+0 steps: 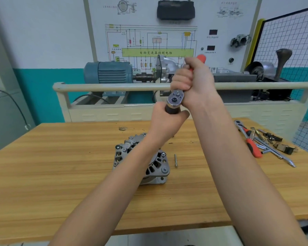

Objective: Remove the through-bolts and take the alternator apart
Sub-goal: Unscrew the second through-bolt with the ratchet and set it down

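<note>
Both hands are raised above a wooden workbench (60,166), working on one tool rather than on the alternator. Right hand (192,80) is wrapped firmly around the red handle of a ratchet wrench (176,97), with the orange-red end of the handle sticking out past the top of the fist. Left hand (165,121) curls around a dark socket (172,110) fitted under the ratchet's shiny round head. Held this way, one hand steadies the handle while the other can twist, seat or pull off the socket; which of these is under way cannot be told.

Below the hands, the alternator (149,160) rests on the bench near its middle, untouched, a grey finned metal housing partly hidden behind the left forearm. Bolt heads show on its rim, so some fasteners seem to be in place. One long, thin through-bolt (175,160) lies loose on the wood just to the right of the alternator, close by but apart from it, which suggests at least one is already out and parked within easy reach.

Further right on the bench sits a loose spread of tools: a second ratchet (247,137) with a red handle, a long metal extension bar (277,154), and a few small dark parts. Behind the bench stands a training rig with a blue electric motor (108,71) and a wiring-diagram board (149,41).
</note>
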Demonstrator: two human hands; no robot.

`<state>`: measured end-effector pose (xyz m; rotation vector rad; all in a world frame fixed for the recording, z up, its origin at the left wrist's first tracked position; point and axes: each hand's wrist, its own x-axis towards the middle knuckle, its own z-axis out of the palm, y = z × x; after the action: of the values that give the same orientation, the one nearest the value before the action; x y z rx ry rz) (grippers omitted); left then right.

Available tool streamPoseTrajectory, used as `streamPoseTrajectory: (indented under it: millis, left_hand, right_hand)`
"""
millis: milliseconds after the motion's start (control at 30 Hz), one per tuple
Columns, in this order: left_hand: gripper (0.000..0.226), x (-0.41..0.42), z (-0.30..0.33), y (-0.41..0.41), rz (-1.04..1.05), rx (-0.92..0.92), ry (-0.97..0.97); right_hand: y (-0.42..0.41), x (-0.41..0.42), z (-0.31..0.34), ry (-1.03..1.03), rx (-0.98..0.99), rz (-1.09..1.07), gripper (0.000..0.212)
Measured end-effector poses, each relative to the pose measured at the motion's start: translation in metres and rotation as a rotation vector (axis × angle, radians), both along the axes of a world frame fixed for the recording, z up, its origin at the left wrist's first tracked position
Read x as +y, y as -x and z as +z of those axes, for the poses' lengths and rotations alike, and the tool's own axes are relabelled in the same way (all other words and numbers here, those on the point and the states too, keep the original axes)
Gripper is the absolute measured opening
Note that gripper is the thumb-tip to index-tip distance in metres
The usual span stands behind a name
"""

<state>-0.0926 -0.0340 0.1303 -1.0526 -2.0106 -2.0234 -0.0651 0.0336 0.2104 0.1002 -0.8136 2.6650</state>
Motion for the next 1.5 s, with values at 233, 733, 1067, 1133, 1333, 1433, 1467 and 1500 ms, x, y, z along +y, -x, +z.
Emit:
streamPoseTrajectory:
  millis: [233, 733, 1067, 1133, 1333, 1433, 1467, 1500]
  left_hand:
    - [0.032, -0.002, -0.017, 0.0, -0.083, -0.11, 0.027]
    - [0.047, -0.044, -0.031, 0.04, -0.147, -0.295, -0.374]
    - [0.046, -0.06, -0.068, 0.082, -0.462, -0.839, -0.644]
    - [0.046, -0.062, -0.073, 0.086, -0.498, -0.838, -0.654]
    - [0.045, -0.064, -0.084, 0.088, -0.569, -0.81, -0.72]
    - [0.045, -0.064, -0.085, 0.089, -0.574, -0.797, -0.73]
    - [0.045, -0.064, -0.086, 0.089, -0.574, -0.8, -0.739]
    - [0.045, -0.064, -0.086, 0.089, -0.576, -0.804, -0.748]
  right_hand:
    - [0.002, -0.002, -0.022, 0.116, -0.022, -0.061, 0.039]
    - [0.01, 0.016, -0.105, -0.846, -0.141, -0.084, 0.03]
    - [0.001, 0.026, -0.205, -1.438, -0.361, -0.425, 0.024]
    - [0.002, 0.024, -0.205, -1.46, -0.329, -0.494, 0.021]
    - [0.008, 0.019, -0.208, -1.564, -0.188, -0.697, 0.012]
    - [0.011, 0.022, -0.21, -1.662, -0.1, -0.747, 0.011]
    - [0.011, 0.024, -0.21, -1.693, -0.075, -0.754, 0.012]
    - [0.012, 0.026, -0.211, -1.719, -0.045, -0.755, 0.013]
